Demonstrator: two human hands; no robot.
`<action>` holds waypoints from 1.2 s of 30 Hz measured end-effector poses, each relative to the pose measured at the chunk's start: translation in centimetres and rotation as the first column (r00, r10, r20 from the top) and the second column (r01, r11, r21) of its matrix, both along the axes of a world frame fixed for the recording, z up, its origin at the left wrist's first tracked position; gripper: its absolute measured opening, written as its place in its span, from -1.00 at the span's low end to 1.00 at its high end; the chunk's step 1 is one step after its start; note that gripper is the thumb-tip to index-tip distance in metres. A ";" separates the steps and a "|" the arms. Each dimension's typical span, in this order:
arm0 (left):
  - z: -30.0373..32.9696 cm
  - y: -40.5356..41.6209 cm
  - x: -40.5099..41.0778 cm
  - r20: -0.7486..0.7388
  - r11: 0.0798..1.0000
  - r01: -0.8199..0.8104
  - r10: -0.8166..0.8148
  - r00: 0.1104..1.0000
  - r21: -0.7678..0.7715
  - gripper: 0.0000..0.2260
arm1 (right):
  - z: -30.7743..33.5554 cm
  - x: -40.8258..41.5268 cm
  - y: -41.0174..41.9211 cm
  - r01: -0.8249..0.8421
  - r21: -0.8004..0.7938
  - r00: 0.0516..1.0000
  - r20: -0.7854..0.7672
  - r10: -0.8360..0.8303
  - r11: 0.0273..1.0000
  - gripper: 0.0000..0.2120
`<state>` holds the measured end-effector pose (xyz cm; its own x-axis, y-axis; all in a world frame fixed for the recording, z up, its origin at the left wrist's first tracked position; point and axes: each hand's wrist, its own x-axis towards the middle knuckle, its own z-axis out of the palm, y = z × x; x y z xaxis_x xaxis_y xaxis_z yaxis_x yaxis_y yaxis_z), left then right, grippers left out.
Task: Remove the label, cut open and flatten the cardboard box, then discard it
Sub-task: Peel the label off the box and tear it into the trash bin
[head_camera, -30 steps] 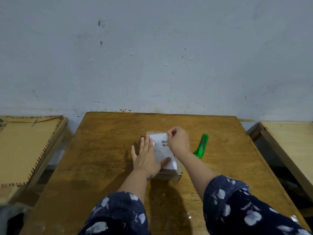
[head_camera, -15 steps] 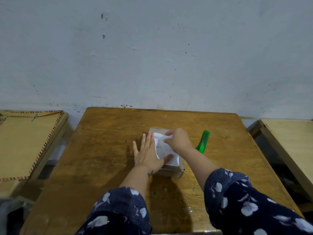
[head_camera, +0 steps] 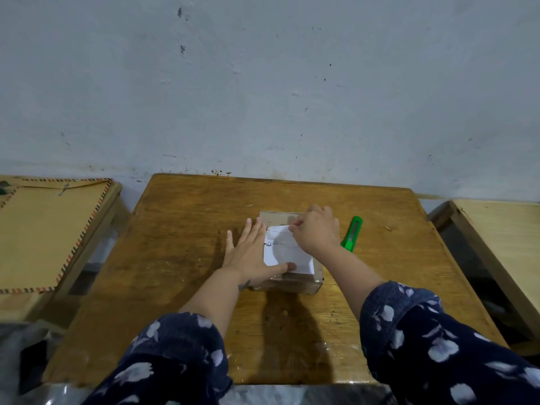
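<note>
Against a scuffed, pale blue-grey wall stood a worn wooden worktop (head_camera: 181,258), with a lighter table (head_camera: 502,229) to its right and, to its left, another surface carrying a large brown envelope (head_camera: 43,229) edged in striped trim. Near the middle of the worktop sat a small cardboard box (head_camera: 287,283), wrapped in glossy clear tape, with a white paper label (head_camera: 285,252) across its top. The person's left hand (head_camera: 251,252) lay flat and spread, fingers apart, pressed against the box's left side and top edge, the thumb reaching over the label's near left corner; it gripped nothing and seemed placed there to brace the box so that it would not slide or lift. The right hand (head_camera: 317,229) hovered over the far right corner of the box, its fingertips closed together in a pinch grip on the label's far edge, which was curled up and away from the cardboard. The label therefore lay directly below and in front of that grip, its far portion peeled and its near portion apparently stuck down under the left thumb. A green utility knife (head_camera: 352,233) rested untouched on the worktop just to the right of the box, beside the right wrist, likely kept within reach for cutting once the label was off. Dark floral-print sleeves (head_camera: 423,340) covered both forearms.
</note>
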<state>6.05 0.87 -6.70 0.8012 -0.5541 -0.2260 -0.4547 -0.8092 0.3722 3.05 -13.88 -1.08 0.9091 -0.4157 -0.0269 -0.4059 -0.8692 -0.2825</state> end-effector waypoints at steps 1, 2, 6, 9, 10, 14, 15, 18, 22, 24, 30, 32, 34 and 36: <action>0.2 0.6 -0.2 -0.004 1.000 0.026 -0.026 1.000 0.000 0.11 | -0.1 -0.1 0.0 -0.040 -0.017 0.999 -0.004 0.040 0.999 -0.77; 0.3 1.1 -0.4 0.001 0.999 0.051 -0.051 0.999 0.010 0.10 | -0.1 -0.2 -0.1 -0.065 -0.027 0.998 -0.009 0.065 0.998 -0.76; 0.1 2.8 -0.7 0.105 0.986 0.121 -0.133 0.986 0.113 0.07 | -0.4 -0.6 -0.2 -0.096 -0.096 0.995 -0.004 0.096 0.991 -0.71; 0.1 2.7 -0.7 0.157 0.980 0.124 -0.148 0.977 0.154 0.03 | -0.4 -0.8 -0.2 -0.070 -0.072 0.998 -0.013 0.069 0.995 -0.72; 0.2 2.6 -0.8 0.163 0.979 0.120 -0.146 0.976 0.163 0.03 | -0.3 -0.9 -0.2 -0.058 -0.057 0.998 -0.016 0.057 0.997 -0.72; 0.7 2.4 -1.2 0.168 0.971 0.106 -0.143 0.975 0.213 0.01 | 0.7 -0.9 -0.7 0.030 0.066 0.999 -0.026 -0.029 0.997 -0.75; 0.9 2.3 -1.2 0.165 0.970 0.101 -0.139 0.976 0.223 0.01 | 1.0 -0.9 -1.0 0.067 0.114 0.997 -0.034 -0.063 0.991 -0.76; 1.3 2.1 -1.4 0.149 0.970 0.088 -0.124 0.981 0.227 0.00 | 1.2 -1.5 -2.1 0.178 0.240 0.984 -0.045 -0.173 0.954 -0.79; 1.7 2.0 -1.4 0.132 0.966 0.103 -0.137 0.982 0.237 0.00 | 2.0 -2.7 -3.9 0.308 0.563 0.911 0.056 -0.408 0.767 -0.73; 1.9 1.9 -1.3 0.131 0.963 0.110 -0.145 0.981 0.245 0.00 | 3.1 -3.2 -5.1 0.320 0.633 0.875 0.089 -0.477 0.705 -0.74; 4.0 0.4 -0.8 0.101 0.988 0.003 0.012 0.995 -0.155 -0.10 | 3.8 -4.5 -6.2 0.317 0.663 0.825 0.159 -0.542 0.678 -0.72; 5.3 -0.9 0.1 0.263 0.950 0.052 0.033 0.964 -0.309 -0.34 | 3.9 -4.6 -6.4 0.309 0.648 0.818 0.192 -0.542 0.696 -0.74; 6.8 -2.3 1.1 0.387 0.911 0.153 0.008 0.922 -0.383 -0.52 | 4.7 -4.7 -6.6 0.295 0.586 0.833 0.230 -0.504 0.755 -0.80; 8.3 -4.0 1.6 0.448 0.889 0.239 -0.042 0.893 -0.392 -0.59 | 5.8 -4.7 -6.8 0.249 0.463 0.879 0.260 -0.399 0.851 -0.87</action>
<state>7.68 -3.17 1.63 0.6695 -0.6295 0.3943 -0.7410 -0.5298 0.4125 -1.68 -20.68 4.69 0.7070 -0.7069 0.0216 -0.4584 -0.4812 -0.7472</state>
